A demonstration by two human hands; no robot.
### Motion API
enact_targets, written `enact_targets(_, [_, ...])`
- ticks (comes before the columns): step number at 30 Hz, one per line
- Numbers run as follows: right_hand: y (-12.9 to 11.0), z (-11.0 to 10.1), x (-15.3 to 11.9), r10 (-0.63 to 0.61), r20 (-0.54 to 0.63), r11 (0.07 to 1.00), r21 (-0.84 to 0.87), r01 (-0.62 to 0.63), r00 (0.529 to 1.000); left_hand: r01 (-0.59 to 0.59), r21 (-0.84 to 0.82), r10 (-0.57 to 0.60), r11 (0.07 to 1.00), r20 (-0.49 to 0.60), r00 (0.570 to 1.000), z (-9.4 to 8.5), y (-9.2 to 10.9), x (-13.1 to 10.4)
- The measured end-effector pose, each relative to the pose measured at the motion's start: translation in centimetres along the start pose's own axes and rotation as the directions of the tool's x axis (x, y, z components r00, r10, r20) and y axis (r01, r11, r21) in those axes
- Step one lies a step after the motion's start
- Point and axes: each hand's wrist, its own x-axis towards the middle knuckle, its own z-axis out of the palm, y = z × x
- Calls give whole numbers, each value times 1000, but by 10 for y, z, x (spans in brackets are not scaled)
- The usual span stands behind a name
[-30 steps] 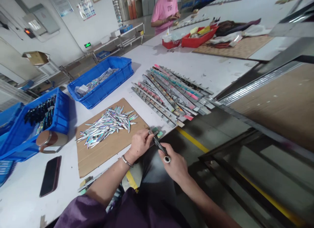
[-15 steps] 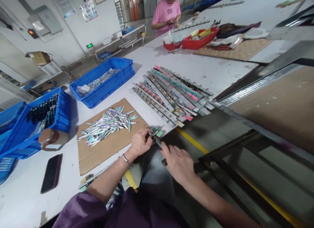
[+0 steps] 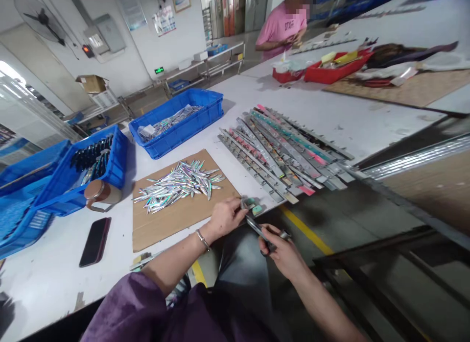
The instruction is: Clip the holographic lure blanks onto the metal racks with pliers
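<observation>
My right hand [image 3: 279, 249] is closed around the dark handles of a pair of scissors [image 3: 254, 226], whose metal blades point up and left towards my left hand. My left hand [image 3: 225, 217] pinches a small silvery piece [image 3: 243, 204] at the table's front edge; the fingers partly hide it. Just beyond the fingertips are small green pads [image 3: 256, 209] at the edge. Left of my hands, a pile of slim, shiny silver pieces [image 3: 179, 183] lies on a cardboard sheet [image 3: 147, 239].
Many metal strips with clips [image 3: 286, 151] lie beyond my hands. Blue crates [image 3: 183, 129] stand at the left and back, near a lidded jug [image 3: 103, 195] and a phone [image 3: 95, 241]. Red trays [image 3: 330, 72] sit farther off. A person in a pink shirt [image 3: 284, 28] works across the table.
The view has swung left, so the scene sits farther right. My right hand has shifted its grip, and the scissors' handles now show more apart. My left hand still pinches at the table edge.
</observation>
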Motion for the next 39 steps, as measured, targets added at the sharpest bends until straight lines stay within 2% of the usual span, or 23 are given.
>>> enact_targets(3, [3,3,-15,-22,-82,999,-30,20,996,59,41,-63,997,105,992,-24,-13,4])
enact_targets(5, [6,4,-27,-58,-139,996,-68,49,989,227,180,-238,957,42,970,-42,-26,9])
enact_targets(7, [12,7,-37,-72,-187,995,-82,57,980,418,309,-424,855,-48,904,-56,-38,17])
enact_targets(8, [14,9,-42,-67,-200,995,-80,51,977,472,344,-483,811,-61,874,-61,-43,21])
enact_targets(10, [19,16,-48,-48,-209,997,-71,34,977,504,364,-529,783,-36,848,-64,-49,29])
enact_targets(14, [24,32,-54,-37,-204,999,-45,29,978,498,322,-522,805,-14,853,-64,-48,32])
enact_targets(16, [25,38,-54,-51,-207,999,-30,46,977,495,203,-505,845,-3,863,-62,-46,24])
enact_targets(18, [26,43,-50,-70,-207,998,-13,68,976,473,-165,-478,865,13,878,-57,-43,11])
enact_targets(19, [27,45,-47,-85,-201,996,-15,83,976,428,-399,-459,811,20,888,-53,-41,4])
enact_targets(20, [28,47,-44,-105,-189,994,-33,101,976,362,-597,-439,716,17,898,-48,-39,-3])
enact_targets(21, [29,48,-40,-131,-168,990,-71,121,977,296,-723,-426,625,2,905,-42,-37,-10])
enact_targets(22, [29,50,-36,-161,-143,982,-126,144,977,252,-772,-423,584,-23,906,-35,-35,-16])
enact_targets(24, [30,52,-30,-227,-100,937,-293,189,969,223,-748,-435,625,-95,896,-24,-30,-27])
enact_targets(26, [31,53,-27,-292,-71,811,-547,207,954,209,-674,-429,709,-175,886,-15,-28,-34])
enact_targets(27, [31,53,-27,-327,-53,700,-684,203,944,199,-650,-414,734,-195,889,-13,-27,-36])
enact_targets(29, [31,53,-27,-396,21,394,-899,191,918,172,-649,-381,741,-196,904,-11,-27,-38])
enact_targets(31, [31,51,-27,-445,116,111,-977,183,888,154,-672,-360,725,-179,916,-12,-27,-38])
enact_targets(32, [32,50,-26,-461,155,23,-982,187,874,148,-674,-348,724,-172,922,-12,-27,-38])
enact_targets(33, [32,48,-26,-471,181,-13,-980,198,863,140,-667,-332,731,-169,928,-12,-27,-38])
enact_targets(34, [32,45,-26,-474,185,11,-976,216,861,133,-651,-313,747,-167,935,-13,-26,-38])
enact_targets(35, [33,43,-26,-470,168,96,-966,239,867,128,-628,-290,768,-162,943,-13,-25,-38])
enact_targets(38, [35,37,-28,-400,54,504,-820,270,915,118,-551,-235,826,-147,961,-14,-23,-39])
enact_targets(39, [36,37,-30,-371,17,608,-751,257,928,116,-523,-222,844,-143,965,-14,-23,-39])
